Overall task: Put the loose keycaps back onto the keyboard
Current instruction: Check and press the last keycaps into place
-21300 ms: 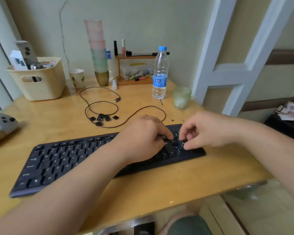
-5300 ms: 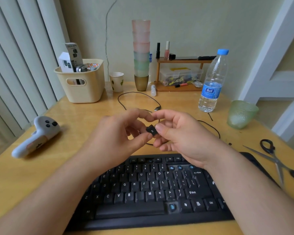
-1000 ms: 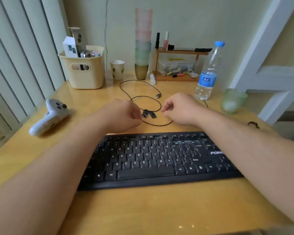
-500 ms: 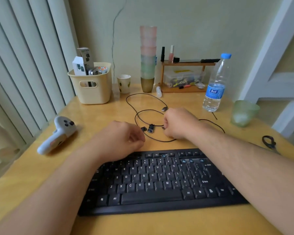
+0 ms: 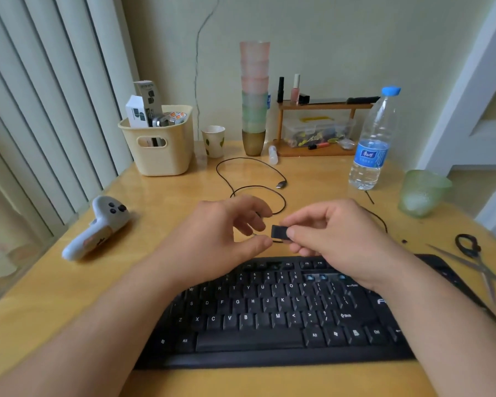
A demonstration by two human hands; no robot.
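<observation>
A moment ago both hands lay low beside the keycaps on the counter (image 5: pixel 312 179); now the right hand (image 5: pixel 332 236) pinches a small, matte black, squarish keycap (image 5: pixel 279 232) just behind the keyboard (image 5: pixel 269 325), ready for seating. The left hand (image 5: pixel 221 239) hovers beside it, fingers loosely curled, holding nothing. Bare bluish switches show in the keyboard's upper rows.

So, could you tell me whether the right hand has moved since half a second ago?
Yes. The right hand, which was down inside the black cable loop on the desk, is now lifted toward the keyboard, pinching a keycap.
</observation>
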